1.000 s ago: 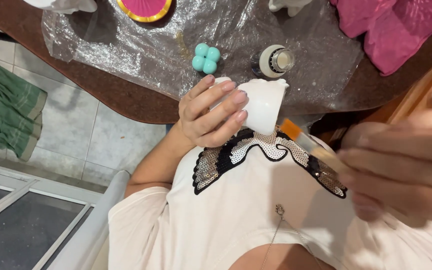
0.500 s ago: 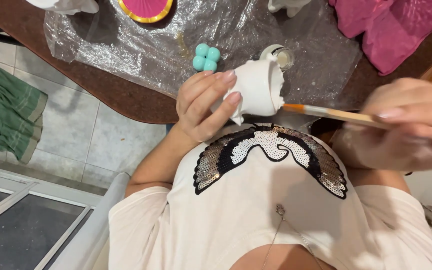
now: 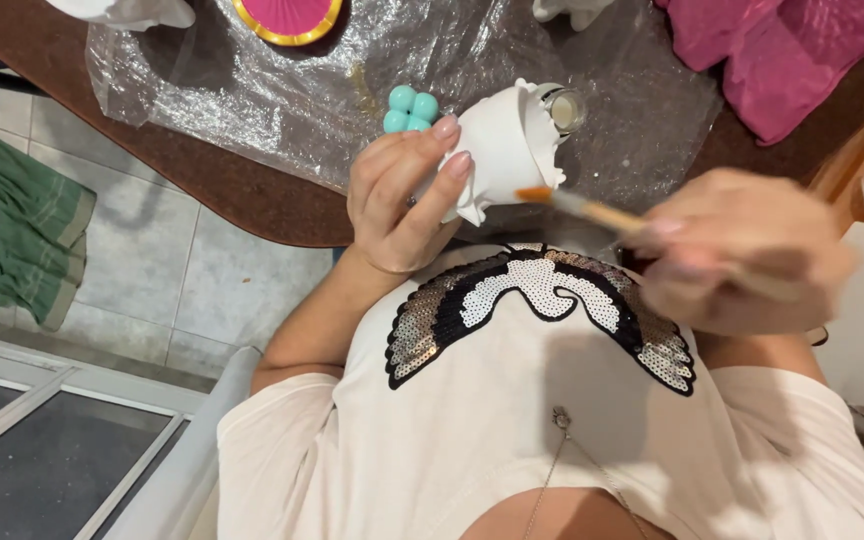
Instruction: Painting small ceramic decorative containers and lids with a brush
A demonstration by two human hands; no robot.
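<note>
Two hands work at frame centre above the worktop [image 3: 252,190]: the left hand [image 3: 397,200] curls around a white figurine [image 3: 502,150], fingers bent; the blurred right hand [image 3: 742,250] apparently pinches a paintbrush [image 3: 577,205], bristles touching the figurine.

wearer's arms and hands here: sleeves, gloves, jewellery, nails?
Both hands bare, no gloves. Left hand has pale pink polished nails; no ring is clear. Right hand is motion-blurred, details unreadable. Forearms bare; short cream sleeves of a top with a sequin patch.
</note>
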